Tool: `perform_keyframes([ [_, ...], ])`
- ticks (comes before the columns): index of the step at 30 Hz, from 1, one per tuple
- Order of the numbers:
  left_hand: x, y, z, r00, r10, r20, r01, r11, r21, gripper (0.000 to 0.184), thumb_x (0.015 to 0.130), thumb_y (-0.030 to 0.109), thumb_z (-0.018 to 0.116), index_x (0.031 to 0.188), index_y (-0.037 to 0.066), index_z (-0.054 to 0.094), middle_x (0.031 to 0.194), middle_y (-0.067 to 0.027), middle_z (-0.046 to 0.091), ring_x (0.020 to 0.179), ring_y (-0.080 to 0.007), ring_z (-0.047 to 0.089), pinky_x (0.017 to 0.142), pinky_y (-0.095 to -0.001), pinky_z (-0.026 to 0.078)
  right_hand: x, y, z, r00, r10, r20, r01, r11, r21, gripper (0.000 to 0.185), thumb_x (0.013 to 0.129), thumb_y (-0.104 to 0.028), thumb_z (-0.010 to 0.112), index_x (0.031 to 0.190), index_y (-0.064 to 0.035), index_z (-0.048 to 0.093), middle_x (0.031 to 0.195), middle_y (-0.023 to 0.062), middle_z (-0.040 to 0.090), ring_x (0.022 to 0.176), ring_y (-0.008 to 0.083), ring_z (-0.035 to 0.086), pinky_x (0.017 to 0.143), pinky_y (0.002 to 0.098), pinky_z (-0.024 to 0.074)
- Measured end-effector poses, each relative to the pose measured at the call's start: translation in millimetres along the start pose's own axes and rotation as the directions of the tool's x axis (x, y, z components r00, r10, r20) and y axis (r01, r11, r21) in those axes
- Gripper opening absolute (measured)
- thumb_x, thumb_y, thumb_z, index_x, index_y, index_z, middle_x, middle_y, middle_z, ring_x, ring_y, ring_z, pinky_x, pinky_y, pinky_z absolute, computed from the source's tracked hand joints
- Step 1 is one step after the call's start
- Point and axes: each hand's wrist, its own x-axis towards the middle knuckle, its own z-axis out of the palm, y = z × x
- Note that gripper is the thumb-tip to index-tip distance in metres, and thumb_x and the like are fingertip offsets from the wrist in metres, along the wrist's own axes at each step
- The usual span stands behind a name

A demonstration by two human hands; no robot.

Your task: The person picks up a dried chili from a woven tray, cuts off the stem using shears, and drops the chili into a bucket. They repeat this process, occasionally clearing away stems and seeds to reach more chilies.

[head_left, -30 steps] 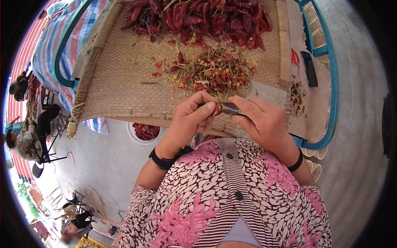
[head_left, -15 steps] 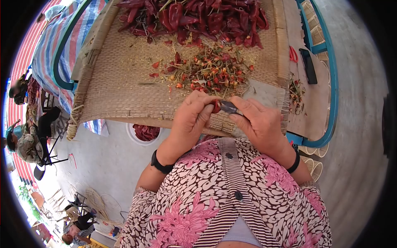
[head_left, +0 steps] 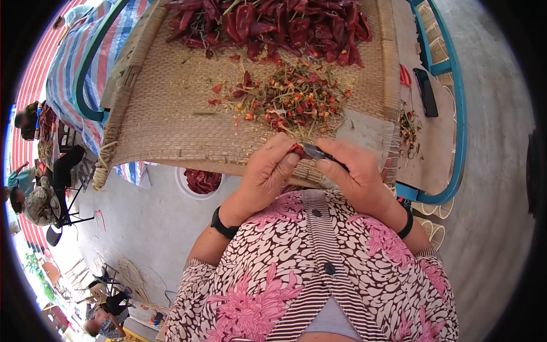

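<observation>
My left hand (head_left: 265, 172) is closed, pinching a piece of red dried chili pepper (head_left: 296, 149) between thumb and fingers. Facing it, my right hand (head_left: 358, 178) grips a small tool with a grey metal head and dark handle (head_left: 314, 151); its tip meets the pepper, and its exact kind is unclear. Both hands are at the near edge of a woven mat (head_left: 171, 119). Just beyond them lies a loose heap of cut stems and pepper tops (head_left: 302, 102). Farther back is a large pile of dark red dried peppers (head_left: 273, 28).
Red-handled scissors (head_left: 405, 75) and a black phone (head_left: 425, 93) lie right of the mat, beside scattered stems (head_left: 409, 132). A teal metal frame (head_left: 461, 125) borders the table. Below left, a white basin (head_left: 181, 185) holds red peppers. Other people (head_left: 43, 202) sit at far left.
Both hands have dipped slightly toward me. The tool has tilted, showing more of its dark handle, and less of the red pepper shows at my left fingertips.
</observation>
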Motion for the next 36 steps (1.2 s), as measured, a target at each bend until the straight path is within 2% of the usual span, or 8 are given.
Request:
perform_keyframes([
  [6, -2.5, 5.7, -2.3, 0.991, -0.121, 0.060, 0.122, 0.992, -0.014, 0.028, 0.101, 0.026, 0.045, 0.099, 0.001, 0.058, 0.081, -0.0073, 0.043, 0.075, -0.0204, 0.045, 0.067, -0.0298, 0.039, -2.5, -7.6, 6.5, 0.966, 0.236, 0.108, -0.260, 0.900, 0.349, 0.029, 0.097, -0.019, 0.056, 0.115, 0.0035, 0.059, 0.093, 0.0080, 0.063, 0.084, 0.0134, 0.059, 0.073, 0.0253, 0.0458],
  [15, 0.3, -0.7, -0.4, 0.995, -0.097, 0.015, 0.097, 0.995, -0.006, 0.025, 0.102, 0.025, 0.045, 0.100, 0.002, 0.056, 0.083, -0.0035, 0.042, 0.074, -0.0151, 0.045, 0.067, -0.0267, 0.039, -6.7, -0.8, 7.8, 0.711, 0.461, 0.530, -0.646, 0.132, 0.752, 0.023, 0.101, -0.025, 0.050, 0.112, -0.0058, 0.055, 0.062, -0.0056, 0.039, 0.045, 0.0030, 0.028, 0.041, 0.0209, 0.0221],
  [18, 3.9, 0.2, -2.8, 0.994, -0.104, 0.031, 0.104, 0.995, 0.000, 0.021, 0.099, 0.020, 0.047, 0.097, 0.002, 0.059, 0.082, -0.0059, 0.044, 0.076, -0.0189, 0.045, 0.070, -0.0295, 0.039, -6.6, 2.7, 7.4, 0.677, 0.437, 0.592, -0.663, 0.014, 0.749, 0.022, 0.101, -0.027, 0.048, 0.108, -0.0072, 0.055, 0.062, -0.0062, 0.039, 0.045, 0.0035, 0.029, 0.040, 0.0207, 0.0224],
  [21, 10.3, 10.7, -9.8, 0.994, -0.082, 0.074, 0.076, 0.994, 0.073, 0.016, 0.095, 0.014, 0.049, 0.093, 0.002, 0.059, 0.080, -0.0071, 0.047, 0.075, -0.0193, 0.047, 0.069, -0.0304, 0.040, -6.9, -2.2, 14.7, 0.778, 0.485, 0.400, -0.599, 0.379, 0.705, 0.022, 0.102, -0.029, 0.045, 0.106, -0.0089, 0.053, 0.061, -0.0066, 0.037, 0.044, 0.0034, 0.029, 0.039, 0.0205, 0.0217],
  [24, 5.2, -0.4, -2.6, 0.966, -0.088, 0.244, 0.056, 0.989, 0.135, 0.014, 0.091, 0.011, 0.050, 0.083, 0.000, 0.052, 0.075, -0.0049, 0.042, 0.070, -0.0158, 0.043, 0.065, -0.0303, 0.038, -6.5, 1.5, 6.5, 0.704, 0.566, 0.428, -0.651, 0.274, 0.708, 0.027, 0.103, -0.034, 0.043, 0.110, -0.0096, 0.052, 0.062, -0.0061, 0.036, 0.044, 0.0029, 0.030, 0.039, 0.0196, 0.0214],
  [27, -1.8, 0.3, -0.9, 0.978, -0.155, 0.141, 0.134, 0.980, 0.145, 0.016, 0.090, 0.011, 0.051, 0.078, -0.001, 0.049, 0.072, -0.0037, 0.040, 0.069, -0.0142, 0.042, 0.064, -0.0302, 0.037, 8.4, -1.1, -9.7, 0.763, 0.600, 0.241, -0.341, 0.057, 0.938, 0.030, 0.103, -0.038, 0.040, 0.108, -0.0103, 0.051, 0.064, -0.0059, 0.036, 0.044, 0.0027, 0.031, 0.038, 0.0188, 0.0217],
  [30, -8.5, 7.0, -9.7, 0.982, -0.185, 0.030, 0.181, 0.977, 0.116, 0.015, 0.092, 0.012, 0.053, 0.087, -0.002, 0.055, 0.077, -0.0045, 0.048, 0.074, -0.0137, 0.047, 0.069, -0.0295, 0.040, 9.4, 18.0, -9.6, 0.621, 0.504, 0.600, -0.466, -0.378, 0.800, 0.030, 0.103, -0.039, 0.039, 0.103, -0.0115, 0.051, 0.065, -0.0053, 0.037, 0.043, 0.0031, 0.032, 0.037, 0.0182, 0.0238],
  [36, -38.8, 18.5, -25.2, 0.939, -0.322, -0.117, 0.309, 0.943, -0.121, 0.017, 0.093, 0.007, 0.056, 0.106, -0.001, 0.064, 0.094, -0.0029, 0.057, 0.080, -0.0106, 0.052, 0.070, -0.0235, 0.043, 13.4, 38.9, -8.7, 0.593, 0.323, 0.738, -0.393, -0.683, 0.615, 0.030, 0.104, -0.037, 0.035, 0.107, -0.0108, 0.050, 0.066, -0.0033, 0.039, 0.043, 0.0032, 0.034, 0.036, 0.0191, 0.0276],
])
